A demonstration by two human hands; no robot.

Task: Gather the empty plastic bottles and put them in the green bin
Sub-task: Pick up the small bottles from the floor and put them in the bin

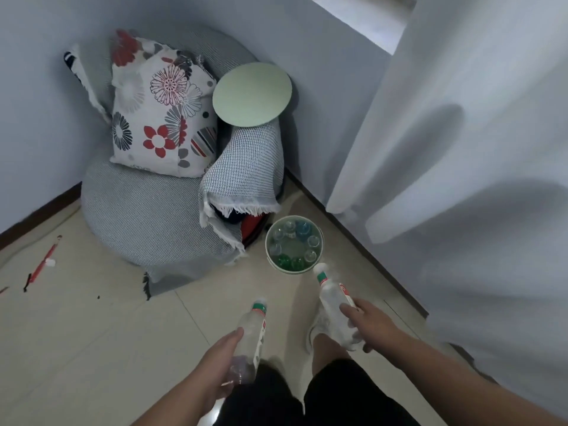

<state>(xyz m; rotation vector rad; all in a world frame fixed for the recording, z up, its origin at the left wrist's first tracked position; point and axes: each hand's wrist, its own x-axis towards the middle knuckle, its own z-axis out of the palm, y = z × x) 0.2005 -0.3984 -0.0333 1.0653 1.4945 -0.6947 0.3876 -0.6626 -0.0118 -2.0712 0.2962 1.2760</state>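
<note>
The green bin (pixel 319 253) stands open on the tiled floor by the wall, with several plastic bottles upright inside it. My left hand (pixel 215 364) grips a clear bottle (pixel 250 336) with a white cap, low and left of the bin. My right hand (pixel 370 325) grips a second clear bottle (pixel 333 305); its white cap points at the bin's near rim, just short of it. Both bottles look empty.
A grey round cushion seat (pixel 144 216) with a flowered pillow (pixel 159 112) fills the corner. A pale green round lid (pixel 252 95) rests above a draped grey cloth (pixel 246 176). White curtain (pixel 461 149) hangs right. Red pencil (pixel 41 264) lies on the floor left.
</note>
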